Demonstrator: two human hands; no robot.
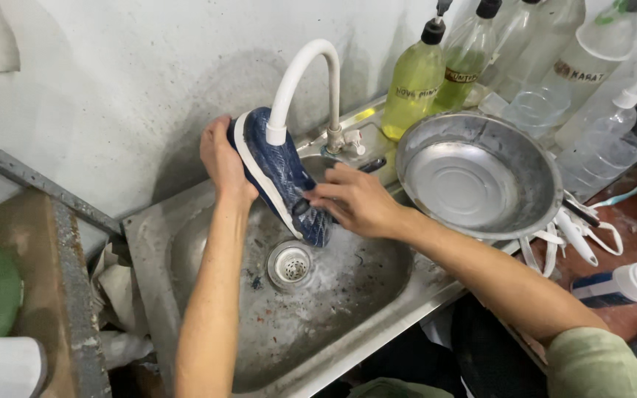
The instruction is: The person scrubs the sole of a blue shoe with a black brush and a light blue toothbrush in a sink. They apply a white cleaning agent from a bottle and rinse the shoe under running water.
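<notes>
**Blue shoe held over the steel sink**

You hold a dark blue shoe [278,173] above the basin, tilted with its heel up near the spout and its toe angled down toward the drain. Its upper looks like a knitted or mesh fabric with pale streaks, and a white rubbery band runs along the edge of the sole.

Your left hand [220,158] wraps the heel end from behind, fingers curled around it and closed firmly on the shoe. Your right hand [352,199] lies against the toe end, fingers bent and pressed together on the fabric; whether it pinches something small there you cannot tell.

A white curved faucet [296,77], smooth and tube-shaped, arches over the shoe with its mouth just at the shoe's side. Below, the stainless sink [186,250] is dull and scuffed, wet, flecked with bits of dirt, and a round perforated drain strainer [290,265] sits in the bottom.

To the right, a wide round metal bowl [481,177] rests tilted on the sink's edge, its inside shiny and ringed. Behind it stand a bottle of yellow-green liquid [413,88] with a black pump and several clear plastic bottles. White laces [573,236] lie tangled on the reddish surface beside the bowl, near a white squeeze bottle [628,284] lying on its side.
</notes>
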